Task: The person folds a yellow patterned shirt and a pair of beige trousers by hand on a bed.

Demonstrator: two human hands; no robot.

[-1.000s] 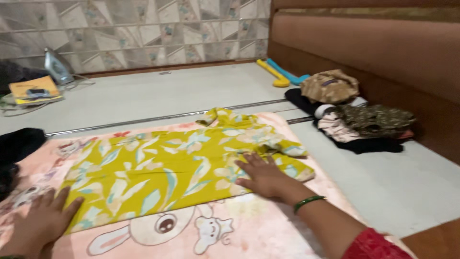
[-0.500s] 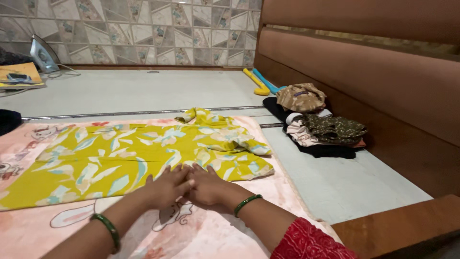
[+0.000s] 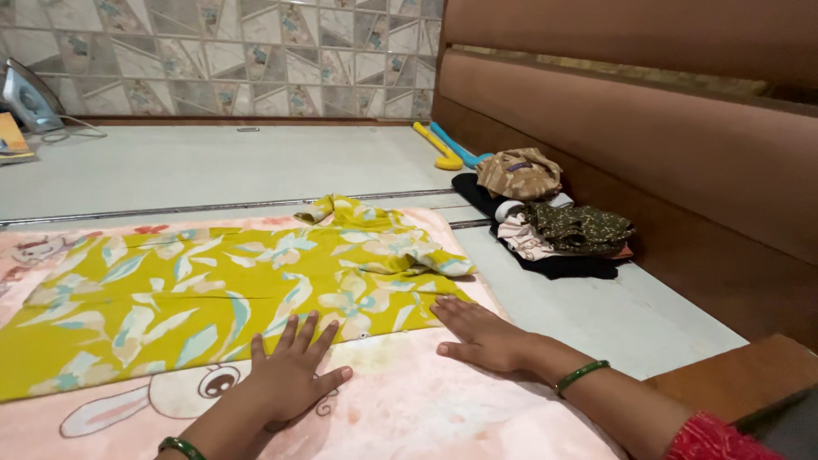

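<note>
A yellow-green garment with a pale leaf print (image 3: 213, 294) lies spread flat on a pink blanket with rabbit drawings (image 3: 409, 409). My left hand (image 3: 290, 370) rests flat, fingers spread, on the garment's near edge. My right hand (image 3: 477, 332) lies flat at the garment's near right corner, partly on the blanket. Both wrists wear green bangles. Neither hand grips anything.
A pile of folded clothes (image 3: 554, 226) sits on the floor to the right, against a brown wooden bed frame (image 3: 648, 145). Yellow and blue plastic hangers (image 3: 443, 145) lie beyond it. An iron (image 3: 25, 98) stands at the far left by the tiled wall.
My hands, together at the garment's near edge half a second ago, have slid apart. The right one has moved to the right corner. The view has shifted right.
</note>
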